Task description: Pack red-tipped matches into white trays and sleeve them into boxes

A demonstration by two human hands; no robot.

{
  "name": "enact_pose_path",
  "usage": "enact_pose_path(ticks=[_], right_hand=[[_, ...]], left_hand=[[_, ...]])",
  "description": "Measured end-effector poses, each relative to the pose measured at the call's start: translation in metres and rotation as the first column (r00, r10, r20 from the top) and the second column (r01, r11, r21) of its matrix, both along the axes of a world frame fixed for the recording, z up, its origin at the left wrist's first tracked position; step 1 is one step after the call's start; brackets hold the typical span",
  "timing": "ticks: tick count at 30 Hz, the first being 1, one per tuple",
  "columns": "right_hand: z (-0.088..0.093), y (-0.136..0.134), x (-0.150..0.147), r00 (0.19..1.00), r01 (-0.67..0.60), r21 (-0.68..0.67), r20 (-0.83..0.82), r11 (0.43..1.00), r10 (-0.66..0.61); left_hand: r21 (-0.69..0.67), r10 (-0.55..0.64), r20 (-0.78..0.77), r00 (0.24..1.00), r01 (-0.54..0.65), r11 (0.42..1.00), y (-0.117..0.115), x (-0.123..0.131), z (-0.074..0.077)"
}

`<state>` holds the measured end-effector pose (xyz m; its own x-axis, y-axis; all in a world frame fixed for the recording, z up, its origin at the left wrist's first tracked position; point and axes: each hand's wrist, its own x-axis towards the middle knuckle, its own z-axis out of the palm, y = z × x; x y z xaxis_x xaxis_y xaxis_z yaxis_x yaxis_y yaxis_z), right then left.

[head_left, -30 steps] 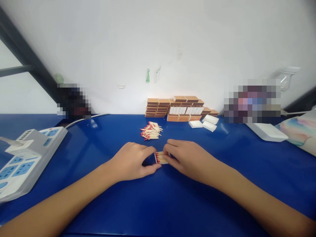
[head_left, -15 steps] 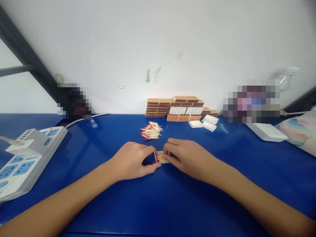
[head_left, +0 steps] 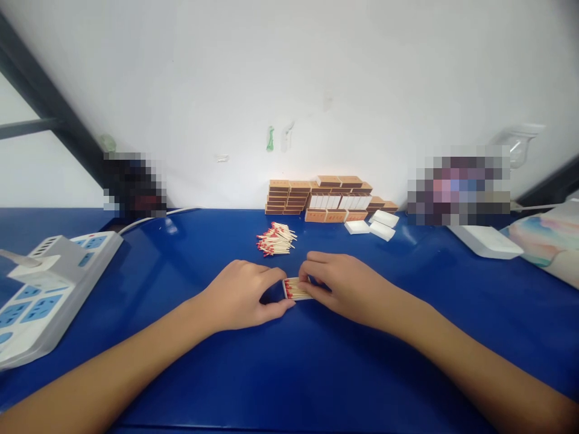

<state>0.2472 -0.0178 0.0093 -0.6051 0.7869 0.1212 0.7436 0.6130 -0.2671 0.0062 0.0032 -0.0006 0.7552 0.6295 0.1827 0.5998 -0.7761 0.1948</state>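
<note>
A small white matchbox tray (head_left: 284,290) lies on the blue table in front of me, with red-tipped matches (head_left: 294,292) lying lengthwise in it, heads to the left. My left hand (head_left: 242,295) grips the tray's left end, thumb at the near side and forefinger at the far side. Over the tray's right part is my right hand (head_left: 346,286), its fingertips closed down on the matches and hiding part of them. Just behind the tray is a loose pile of matches (head_left: 277,240).
Stacked matchboxes (head_left: 289,199) stand against the wall. Several white empty trays (head_left: 357,227) lie in front of their right end. A power strip (head_left: 58,295) with a plug sits at the left. A white block-like object (head_left: 491,242) lies at the right.
My right fingertips have shifted slightly over the matches, and a bit more of the tray's near right edge shows. The left hand keeps its place at the tray.
</note>
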Motion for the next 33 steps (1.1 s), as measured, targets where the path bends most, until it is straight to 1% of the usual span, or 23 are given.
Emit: enact_pose_path(ticks=[3, 7, 11, 14, 17, 19, 20, 21, 23, 25, 27, 31, 33], right_hand=[[-0.002, 0.001, -0.001, 1.0, 0.009, -0.003, 0.003, 1.0, -0.009], [-0.002, 0.0, -0.003, 1.0, 0.021, 0.025, 0.012, 0.999, -0.021], [0.003, 0.0, -0.002, 1.0, 0.022, 0.067, -0.01, 0.998, -0.022], [0.01, 0.009, 0.01, 0.992, 0.111, 0.133, -0.072, 0.985, -0.102], [0.016, 0.029, 0.039, 0.967, 0.252, 0.206, -0.082, 0.946, -0.24], [0.019, 0.043, 0.065, 0.932, 0.361, 0.2, -0.038, 0.911, -0.361], [0.019, 0.049, 0.08, 0.902, 0.424, 0.198, -0.01, 0.884, -0.431], [0.02, 0.054, 0.094, 0.856, 0.504, 0.202, 0.01, 0.84, -0.516], [0.021, 0.061, 0.12, 0.733, 0.668, 0.199, -0.009, 0.717, -0.68], [0.021, 0.065, 0.139, 0.673, 0.727, 0.195, -0.016, 0.658, -0.739], [0.02, 0.069, 0.15, 0.622, 0.773, 0.183, -0.037, 0.607, -0.782], [0.018, 0.084, 0.156, 0.529, 0.848, 0.107, -0.132, 0.518, -0.838], [0.018, 0.094, 0.154, 0.493, 0.867, 0.03, -0.193, 0.497, -0.848]], left_hand=[[0.001, 0.003, 0.003, 1.0, -0.003, 1.0, -0.001, 0.0, -0.001], [0.02, -0.006, 0.006, 1.0, 0.006, 1.0, 0.0, -0.001, -0.003], [0.027, 0.012, 0.036, 0.999, -0.013, 1.0, 0.002, -0.001, -0.002], [-0.005, 0.054, 0.079, 0.995, -0.053, 0.999, 0.001, 0.001, -0.002], [-0.042, 0.035, 0.096, 0.995, -0.032, 0.999, -0.003, 0.003, -0.004], [-0.028, 0.036, 0.114, 0.993, -0.033, 0.999, -0.005, 0.003, -0.005], [-0.019, 0.041, 0.121, 0.992, -0.04, 0.999, -0.006, 0.003, -0.006], [-0.012, 0.047, 0.121, 0.992, -0.046, 0.999, -0.006, 0.003, -0.006], [-0.012, 0.045, 0.109, 0.993, -0.044, 0.999, -0.006, 0.003, -0.007], [-0.013, 0.05, 0.113, 0.992, -0.048, 0.999, -0.006, 0.003, -0.007], [-0.014, 0.064, 0.133, 0.989, -0.062, 0.998, -0.006, 0.004, -0.007], [-0.027, 0.061, 0.14, 0.988, -0.058, 0.998, -0.006, 0.004, -0.007], [-0.021, 0.065, 0.151, 0.986, -0.063, 0.998, -0.007, 0.005, -0.008]])
